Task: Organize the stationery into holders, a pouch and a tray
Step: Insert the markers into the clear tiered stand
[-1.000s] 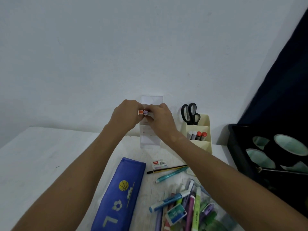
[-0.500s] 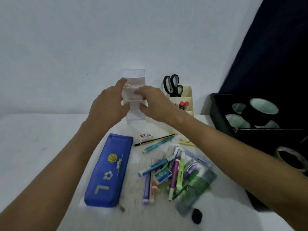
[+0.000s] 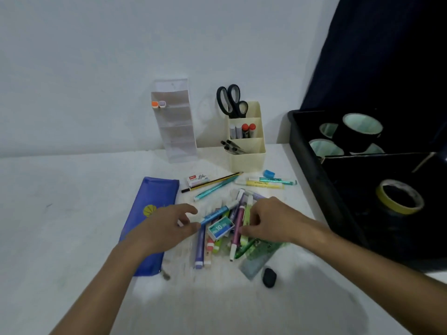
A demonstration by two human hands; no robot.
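Clear tiered holder (image 3: 177, 124) now keeps 2 highlighters (image 3: 158, 104); both hands have left it, left hand (image 3: 167, 228) and right hand (image 3: 271, 223) half-open, empty, over the near marker pile (image 3: 225, 228).

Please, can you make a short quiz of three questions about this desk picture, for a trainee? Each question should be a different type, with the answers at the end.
1. True or false: the scissors stand in the back compartment of the cream holder.
2. Multiple choice: the blue pouch lies A) inside the black tray; B) flat on the table, partly under the left hand; C) upright against the wall.
3. Fill in: the clear holder has two markers in its top row, with one orange cap and one ____ cap.

Key: 1 true; 2 B; 3 purple.
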